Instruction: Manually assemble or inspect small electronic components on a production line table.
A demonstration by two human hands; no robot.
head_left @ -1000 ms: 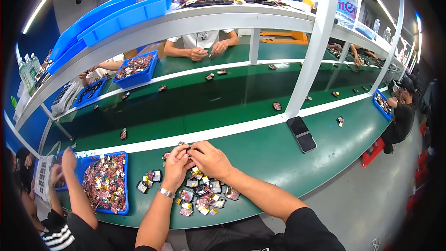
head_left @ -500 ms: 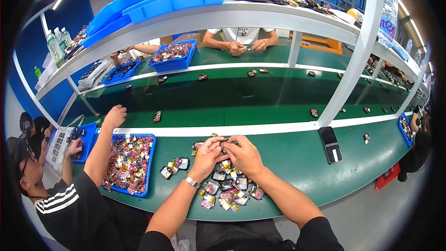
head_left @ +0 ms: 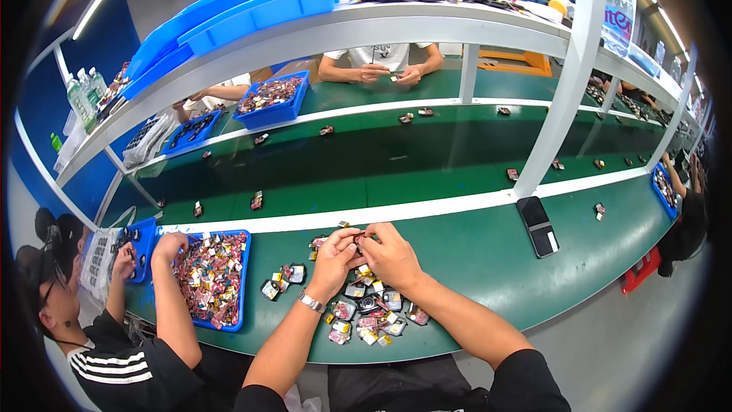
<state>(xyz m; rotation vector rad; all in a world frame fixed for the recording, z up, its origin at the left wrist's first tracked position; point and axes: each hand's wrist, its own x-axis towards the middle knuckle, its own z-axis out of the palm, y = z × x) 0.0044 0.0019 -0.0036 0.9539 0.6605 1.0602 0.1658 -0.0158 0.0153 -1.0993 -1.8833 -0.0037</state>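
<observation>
My left hand (head_left: 332, 258) and my right hand (head_left: 390, 256) meet over the green bench with their fingertips pinched on one small electronic module (head_left: 358, 241). A bit of its reddish circuit board shows between the fingers; the rest is covered. Below my hands and between my forearms lies a loose pile of modules (head_left: 367, 304), with black round-cornered casings, red boards and silvery cells with yellow tape. A smaller group of modules (head_left: 284, 278) sits to the left of my left wrist, which wears a metal-banded watch (head_left: 312, 302).
A blue tray (head_left: 245, 282) full of small boards stands to the left, beside a co-worker's arm (head_left: 174, 297). A dark phone-like device (head_left: 538, 226) lies right. Beyond a white rail, a green conveyor (head_left: 320, 175) carries scattered modules. A white post (head_left: 568, 80) supports the overhead shelf.
The co-worker's arm at left has drawn back from over the conveyor to the blue tray, and another module shows on the belt there. My hands keep their pinch. The whole view has shifted slightly.
</observation>
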